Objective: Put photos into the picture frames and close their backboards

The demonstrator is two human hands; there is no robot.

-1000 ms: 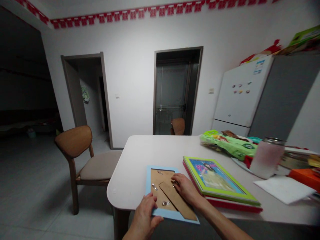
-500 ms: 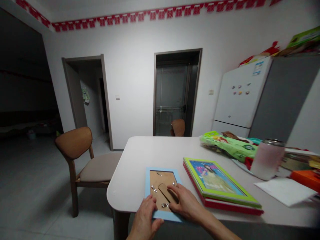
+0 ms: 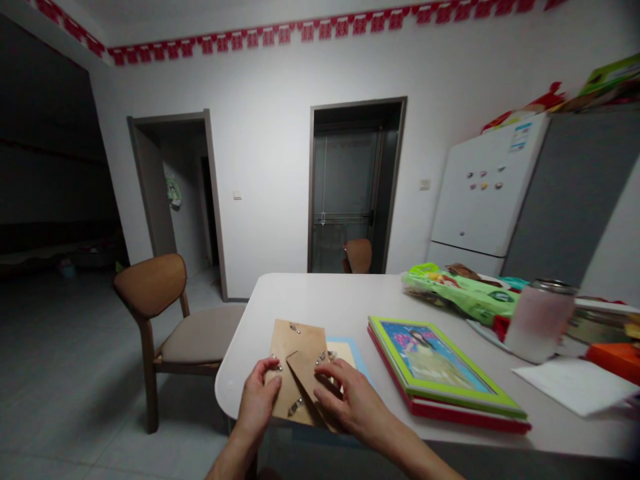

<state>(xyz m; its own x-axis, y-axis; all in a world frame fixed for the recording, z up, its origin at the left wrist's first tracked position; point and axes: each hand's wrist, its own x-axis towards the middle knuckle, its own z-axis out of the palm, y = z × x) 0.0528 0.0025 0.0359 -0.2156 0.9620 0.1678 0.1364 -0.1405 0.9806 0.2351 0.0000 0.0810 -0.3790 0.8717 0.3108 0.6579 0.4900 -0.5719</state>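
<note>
A brown backing board (image 3: pixel 303 340) with metal hangers and a fold-out stand is raised above the table, tilted, between my two hands. My left hand (image 3: pixel 259 395) grips its left edge, thumb on the face and fingers bent round the side. At the stand and the right side of the board, my right hand (image 3: pixel 350 400) has its fingers curled round the stand. Partly hidden behind the board, the light blue picture frame (image 3: pixel 361 357) lies on the table with a cream sheet (image 3: pixel 345 350) showing inside it.
A green picture frame (image 3: pixel 453 390) with a princess picture lies on a red one to the right. Beyond are a pink jar (image 3: pixel 540 323), a green bag (image 3: pixel 460 293), white paper (image 3: pixel 575 383) and an orange box (image 3: pixel 617 360). A chair (image 3: pixel 150 287) stands left of the white table (image 3: pixel 300 293).
The backing board has come out of the blue frame and moved up and to the left. My left hand has shifted from the frame's edge to the board's left edge.
</note>
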